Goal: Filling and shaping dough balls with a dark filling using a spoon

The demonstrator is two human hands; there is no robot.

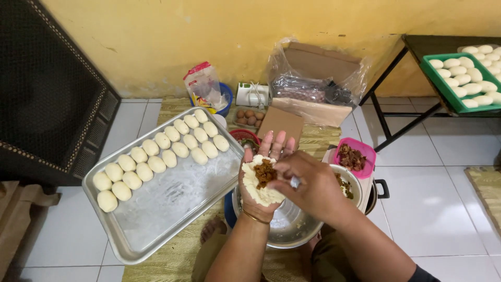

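Two rows of shaped dough balls already fill part of the tray, while the left hand cups flattened dough and the right hand presses brown filling onto it, not yet sealed.

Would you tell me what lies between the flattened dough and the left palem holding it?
Nothing: in the head view the flattened dough rests directly on the left hand.
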